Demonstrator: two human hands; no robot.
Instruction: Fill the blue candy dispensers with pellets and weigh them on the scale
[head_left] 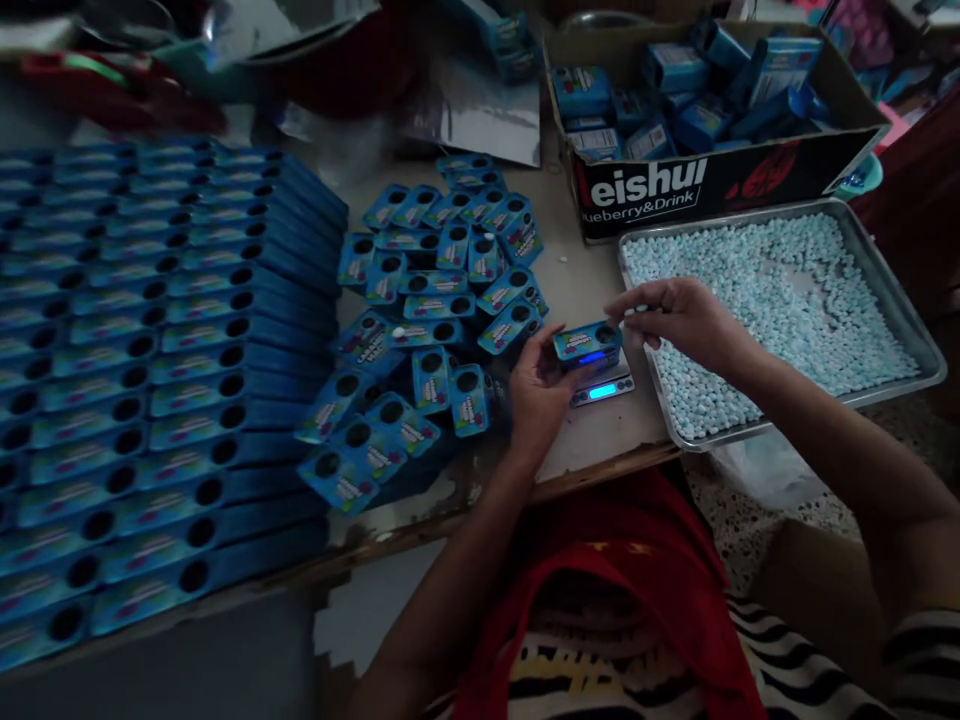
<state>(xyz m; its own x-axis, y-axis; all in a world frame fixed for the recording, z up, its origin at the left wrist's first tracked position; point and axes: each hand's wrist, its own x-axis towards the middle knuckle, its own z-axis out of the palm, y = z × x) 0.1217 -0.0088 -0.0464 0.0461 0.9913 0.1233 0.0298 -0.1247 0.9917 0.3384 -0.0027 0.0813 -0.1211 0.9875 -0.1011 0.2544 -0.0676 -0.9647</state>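
My left hand (541, 385) is closed around one end of a small blue candy box (576, 342) with a dark round hole in its top. The box sits over a small digital scale (621, 387) whose display glows blue. At the box's right end, beside the hole, my right hand (664, 315) pinches a few small white candies (631, 312). Right of the scale lies a metal tray (679, 440) holding a layer of pale blue and white candies (720, 370). Loose blue boxes (439, 305) like the held one lie scattered to the left of my left hand.
Tight rows of similar blue boxes (172, 330) fill the table's left side. Behind the tray stands a black cardboard carton (637, 195) with more blue boxes inside. The table's wooden front edge (600, 472) runs just before my body. A single candy (562, 259) lies on the tabletop.
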